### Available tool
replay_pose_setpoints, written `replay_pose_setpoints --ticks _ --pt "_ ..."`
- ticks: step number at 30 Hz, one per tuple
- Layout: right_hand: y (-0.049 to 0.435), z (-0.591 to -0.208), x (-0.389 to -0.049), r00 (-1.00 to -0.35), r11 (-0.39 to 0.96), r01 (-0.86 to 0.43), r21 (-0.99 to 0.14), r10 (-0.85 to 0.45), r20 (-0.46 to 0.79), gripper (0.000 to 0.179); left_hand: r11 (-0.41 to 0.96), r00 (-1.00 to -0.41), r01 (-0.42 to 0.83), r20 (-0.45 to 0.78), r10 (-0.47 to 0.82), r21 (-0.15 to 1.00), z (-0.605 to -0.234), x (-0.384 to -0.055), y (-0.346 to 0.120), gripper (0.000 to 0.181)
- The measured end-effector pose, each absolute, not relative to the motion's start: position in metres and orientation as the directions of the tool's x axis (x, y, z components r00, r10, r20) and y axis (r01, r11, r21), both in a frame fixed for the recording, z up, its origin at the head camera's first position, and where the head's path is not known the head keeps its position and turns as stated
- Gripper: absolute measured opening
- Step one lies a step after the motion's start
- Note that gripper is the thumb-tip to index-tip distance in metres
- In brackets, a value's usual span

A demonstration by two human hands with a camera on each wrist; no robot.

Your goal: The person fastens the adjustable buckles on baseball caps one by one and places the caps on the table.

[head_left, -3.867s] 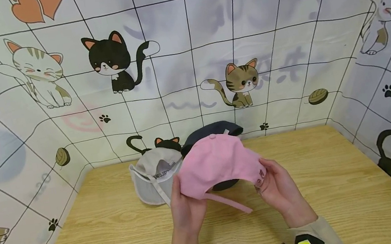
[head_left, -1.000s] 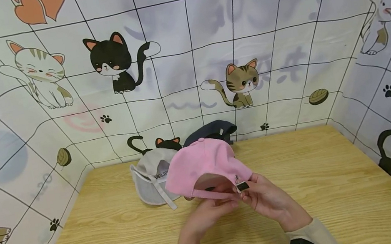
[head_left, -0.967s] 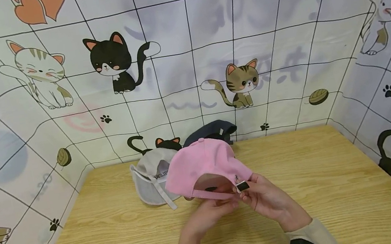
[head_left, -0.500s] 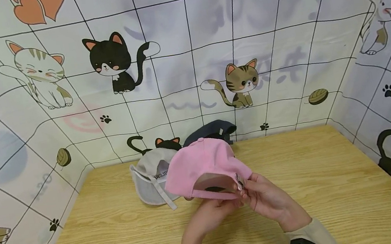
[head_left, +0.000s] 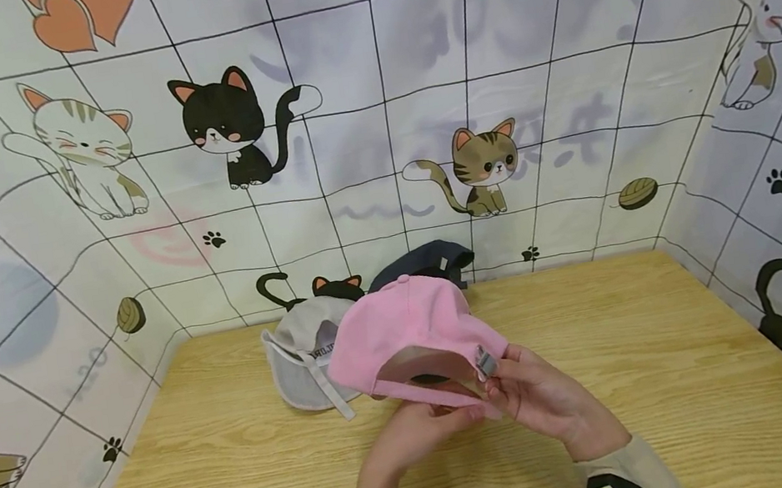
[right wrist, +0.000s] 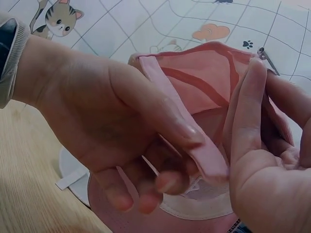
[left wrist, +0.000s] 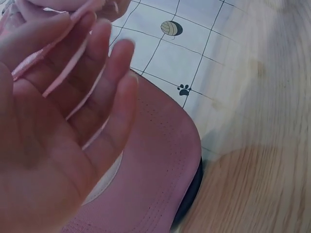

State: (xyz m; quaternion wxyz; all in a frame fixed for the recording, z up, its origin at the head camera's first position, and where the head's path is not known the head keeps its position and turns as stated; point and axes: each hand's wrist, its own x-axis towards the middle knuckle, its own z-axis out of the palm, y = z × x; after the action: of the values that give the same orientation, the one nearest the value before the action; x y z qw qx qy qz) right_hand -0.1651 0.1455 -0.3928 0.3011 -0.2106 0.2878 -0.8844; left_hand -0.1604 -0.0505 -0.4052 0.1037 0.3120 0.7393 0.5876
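A pink baseball cap (head_left: 402,318) is held up over the table with its back opening facing me. My left hand (head_left: 413,443) pinches the cap's loose pink strap (right wrist: 187,119) near its end, thumb on top and other fingers below. On the right, my right hand (head_left: 551,401) grips the cap's back edge beside the metal buckle (head_left: 485,361). The strap end sits just below the buckle, close to the right fingertips. In the left wrist view the pink brim (left wrist: 165,155) points down past my left fingers. My right hand's fingers are partly hidden behind the cap edge.
Behind the pink cap, a light grey cap (head_left: 302,358) with a dangling strap lies on the wooden table (head_left: 646,374). A dark navy cap (head_left: 424,260) rests by the back wall, partly covered by the pink one. Cat-print cloth (head_left: 347,149) lines the walls.
My left hand has left the cap's left side and come under it to pinch the strap. The cap has shifted left. Lately the buckle has flipped and the strap end has moved slightly lower.
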Motion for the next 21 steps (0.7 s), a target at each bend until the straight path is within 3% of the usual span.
replay_pose_setpoints --ticks 5,11,21 --pt "0.147 -0.393 -0.166 -0.72 -0.655 0.403 -0.639 -0.658 0.22 0.026 0.047 -0.753 0.326 0.23 0.616 0.944 -0.39 -0.152 -0.053 0.012" --pt "0.146 -0.39 -0.165 -0.744 -0.658 0.401 -0.637 -0.64 0.193 0.023 -0.072 -0.74 0.296 0.276 0.613 0.952 -0.399 -0.158 -0.055 0.013" --pt "0.143 -0.391 -0.166 -0.747 -0.673 0.397 -0.625 -0.632 0.207 0.023 -0.405 -0.715 0.261 0.458 0.529 0.876 -0.393 -0.156 -0.053 0.011"
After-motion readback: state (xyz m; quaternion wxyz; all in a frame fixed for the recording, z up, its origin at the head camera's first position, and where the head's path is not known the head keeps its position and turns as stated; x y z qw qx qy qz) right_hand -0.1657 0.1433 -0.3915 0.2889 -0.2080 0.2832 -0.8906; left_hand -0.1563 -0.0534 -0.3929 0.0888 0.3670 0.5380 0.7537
